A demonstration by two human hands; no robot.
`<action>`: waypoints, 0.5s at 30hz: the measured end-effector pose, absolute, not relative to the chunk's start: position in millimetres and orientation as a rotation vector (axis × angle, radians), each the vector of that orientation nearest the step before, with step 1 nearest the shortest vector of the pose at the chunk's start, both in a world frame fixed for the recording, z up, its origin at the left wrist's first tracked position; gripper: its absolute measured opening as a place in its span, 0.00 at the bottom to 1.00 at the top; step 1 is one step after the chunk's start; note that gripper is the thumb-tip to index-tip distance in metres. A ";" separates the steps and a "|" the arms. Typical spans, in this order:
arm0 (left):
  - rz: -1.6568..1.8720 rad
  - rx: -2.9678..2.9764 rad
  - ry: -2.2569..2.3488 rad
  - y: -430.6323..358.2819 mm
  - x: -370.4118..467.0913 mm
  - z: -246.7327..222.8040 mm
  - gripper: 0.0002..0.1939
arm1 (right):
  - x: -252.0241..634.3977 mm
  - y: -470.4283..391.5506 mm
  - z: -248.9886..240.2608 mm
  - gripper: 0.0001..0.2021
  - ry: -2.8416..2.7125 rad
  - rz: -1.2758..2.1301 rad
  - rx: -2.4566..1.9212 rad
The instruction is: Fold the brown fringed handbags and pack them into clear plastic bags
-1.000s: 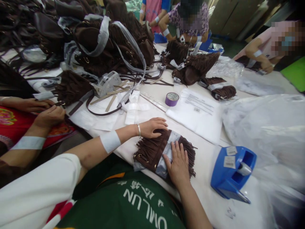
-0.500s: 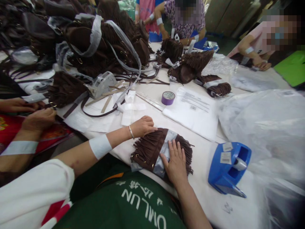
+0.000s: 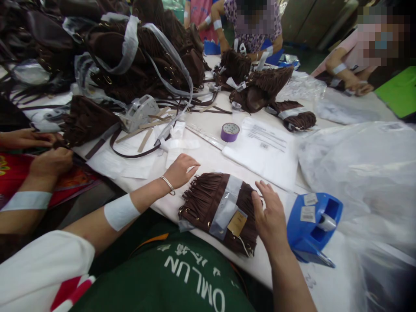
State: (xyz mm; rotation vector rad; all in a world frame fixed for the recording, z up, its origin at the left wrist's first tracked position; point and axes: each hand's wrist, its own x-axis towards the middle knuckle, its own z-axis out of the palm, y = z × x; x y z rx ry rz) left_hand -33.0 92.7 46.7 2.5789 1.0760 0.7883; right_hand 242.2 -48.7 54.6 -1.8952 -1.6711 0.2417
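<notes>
A brown fringed bag (image 3: 208, 201) lies flat at the table's near edge, with a pale translucent wrap (image 3: 231, 190) across its middle. On its lower right rests a tan hang tag (image 3: 237, 223) with a white string. My left hand (image 3: 182, 170) hovers just beyond the bag's upper left fringe, fingers stretched out and nothing in them. At the right edge of the bag is my right hand (image 3: 269, 210), fingers apart, thumb near the fringe; whether it touches cannot be made out.
To the right stands a blue tape dispenser (image 3: 313, 227). Farther back lie purple tape (image 3: 230, 131) and a printed plastic bag (image 3: 263, 149). Brown bags (image 3: 146, 56) pile up at back left. A co-worker's hands (image 3: 52, 162) work at far left; other people stand across the table.
My right hand has lifted off the wrap and moved right, uncovering the tan tag. My left hand has come away from the bag's top edge, moving up and left.
</notes>
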 end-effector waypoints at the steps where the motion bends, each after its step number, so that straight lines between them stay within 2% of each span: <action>1: 0.850 2.606 1.080 92.7 -20.6 51.5 0.12 | 244.4 -37.6 53.9 0.23 -1.679 0.229 -1.913; 3: 0.840 2.692 1.004 90.6 8.4 53.7 0.15 | 246.6 -14.9 46.7 0.23 -1.717 0.263 -1.953; 9: 0.430 2.793 0.984 72.3 50.4 16.7 0.17 | 269.0 8.6 18.9 0.17 -1.859 0.504 -1.950; 15: 0.568 2.759 0.997 66.4 18.9 1.0 0.17 | 293.8 -23.1 18.4 0.17 -1.810 0.479 -1.964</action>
